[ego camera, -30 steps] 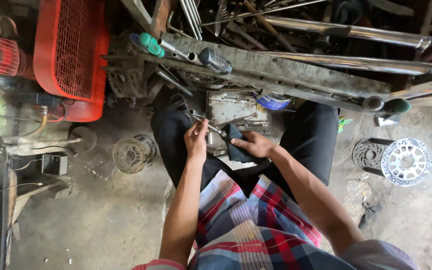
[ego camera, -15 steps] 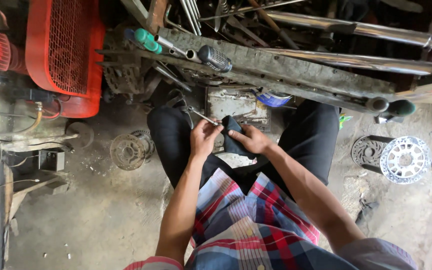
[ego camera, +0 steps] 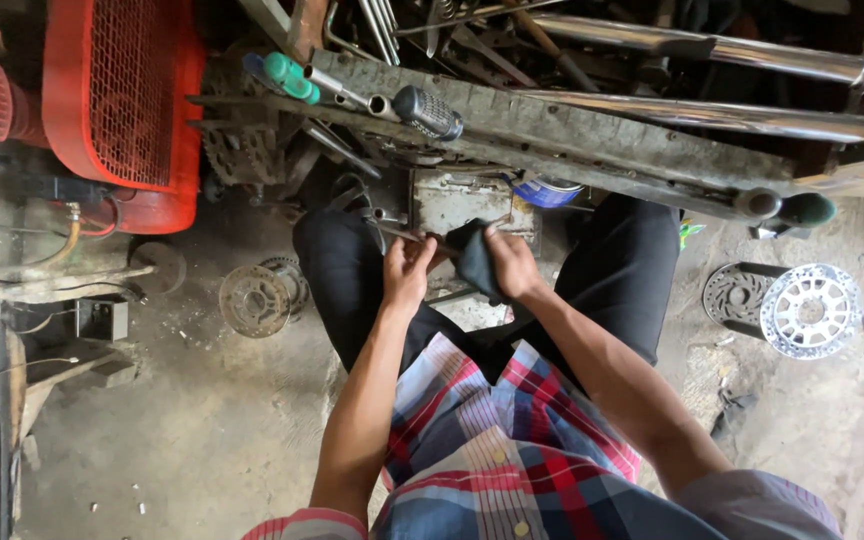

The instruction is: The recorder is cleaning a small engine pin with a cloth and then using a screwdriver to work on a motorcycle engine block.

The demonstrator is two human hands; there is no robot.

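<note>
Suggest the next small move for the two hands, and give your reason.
Probably draw the dark cloth along the thin metal tool. The right hand grips the cloth at the tool's end, the left hand steadies the tool, and both sit close together over the lap.

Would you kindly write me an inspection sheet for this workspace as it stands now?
Surface: dusty concrete floor, small debris scattered.
Job's things: thin metal tool in left hand; dark rag in right hand, over a grimy metal box.
Clutter: brake discs at the left, silver disc at the right, green-handled tool on a dirty beam, chrome pipes.
Grippers: both hands closed on their items.
Cables: wires near the red machine.
Surroundings: scrap metal piled behind.
</note>
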